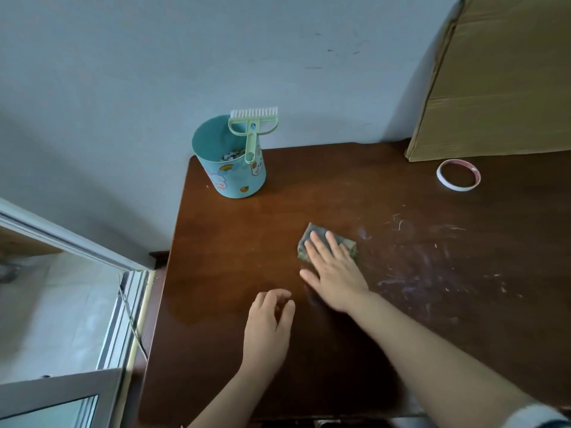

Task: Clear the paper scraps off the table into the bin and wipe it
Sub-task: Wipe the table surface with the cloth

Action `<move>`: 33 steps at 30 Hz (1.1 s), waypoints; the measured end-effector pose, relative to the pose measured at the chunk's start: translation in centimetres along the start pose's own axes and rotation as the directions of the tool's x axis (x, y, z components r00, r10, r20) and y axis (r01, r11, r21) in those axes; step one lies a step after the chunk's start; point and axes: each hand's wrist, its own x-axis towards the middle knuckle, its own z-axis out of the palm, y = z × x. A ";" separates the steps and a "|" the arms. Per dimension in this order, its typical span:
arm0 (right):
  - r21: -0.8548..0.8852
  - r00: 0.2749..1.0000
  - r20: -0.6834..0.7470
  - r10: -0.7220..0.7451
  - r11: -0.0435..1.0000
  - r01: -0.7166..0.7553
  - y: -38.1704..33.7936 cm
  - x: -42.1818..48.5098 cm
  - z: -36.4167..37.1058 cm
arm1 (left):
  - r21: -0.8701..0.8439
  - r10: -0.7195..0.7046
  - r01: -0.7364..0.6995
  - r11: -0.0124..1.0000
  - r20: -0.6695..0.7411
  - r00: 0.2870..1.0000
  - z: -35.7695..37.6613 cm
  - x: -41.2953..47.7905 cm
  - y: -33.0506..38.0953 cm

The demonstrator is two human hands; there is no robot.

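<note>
Cloth point(319, 227) under flat right grip point(332, 267), left grip point(268, 319) loosely curled, empty

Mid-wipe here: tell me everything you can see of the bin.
The bin is a small round teal tub, plastic by its look, with cartoon stickers. It stands upright, open-topped, at the far left corner of the table by the wall. Paper scraps lie inside. A green brush hangs on its rim, bristles up.

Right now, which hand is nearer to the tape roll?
Right. The right hand presses the cloth mid-table, left of the tape roll. The left hand is farther left, closer to the person.
</note>
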 end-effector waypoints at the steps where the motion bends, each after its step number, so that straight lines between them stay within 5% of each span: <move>1: 0.004 0.999 -0.009 -0.032 0.999 0.032 -0.6 -1.7 0.8 | -0.006 0.001 -0.001 1.000 -0.005 1.000 0.3 -0.1 0.1; 9: -0.012 0.993 -0.012 -0.121 0.993 0.121 1.7 -6.0 2.1 | 0.017 -0.003 0.003 1.000 0.016 1.000 2.5 -0.9 1.4; 16: -0.020 0.989 -0.026 0.146 0.989 -0.146 6.9 -1.5 -0.4 | 0.018 -0.010 0.009 1.000 0.012 1.000 4.1 -1.2 2.6; 22: -0.034 0.997 -0.045 -0.056 0.998 0.055 4.2 -9.0 3.0 | 0.016 0.012 -0.012 1.000 0.018 1.000 5.1 -1.5 3.1; 26: -0.031 0.999 -0.035 -0.005 1.000 0.004 6.7 -8.3 2.0 | 0.035 0.042 -0.044 0.998 0.051 0.998 5.8 -1.7 3.8; 33: 0.024 0.947 -0.044 0.318 0.948 -0.317 11.8 -4.0 -0.6 | 0.029 0.063 -0.067 0.997 0.102 0.993 6.0 -1.2 5.1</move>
